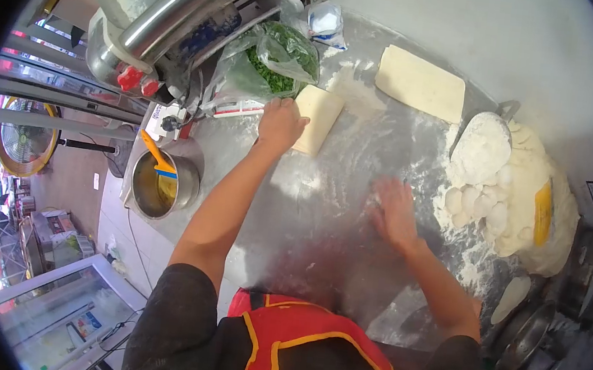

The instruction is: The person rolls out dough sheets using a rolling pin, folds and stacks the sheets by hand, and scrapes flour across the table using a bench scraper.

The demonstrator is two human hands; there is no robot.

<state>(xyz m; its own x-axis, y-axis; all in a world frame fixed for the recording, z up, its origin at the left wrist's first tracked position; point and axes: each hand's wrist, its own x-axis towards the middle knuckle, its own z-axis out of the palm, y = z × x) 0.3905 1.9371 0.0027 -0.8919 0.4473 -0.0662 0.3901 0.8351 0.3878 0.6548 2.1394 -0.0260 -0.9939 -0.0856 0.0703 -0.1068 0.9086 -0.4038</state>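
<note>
On the floured metal table, a folded slab of dough lies beside a plastic bag of chopped greens. My left hand is at the left edge of that slab, with its fingers curled against it. Over the middle of the table is my right hand, fingers spread and slightly blurred, holding nothing. A flat rectangular sheet of dough rests near the back wall. To the right, a mound of flour adjoins a large mass of dough with a yellow scraper on it.
A metal pot with an orange-handled brush stands at the left edge. A rolling machine occupies the back left. Dark pans sit at the right. A small white bag is near the back.
</note>
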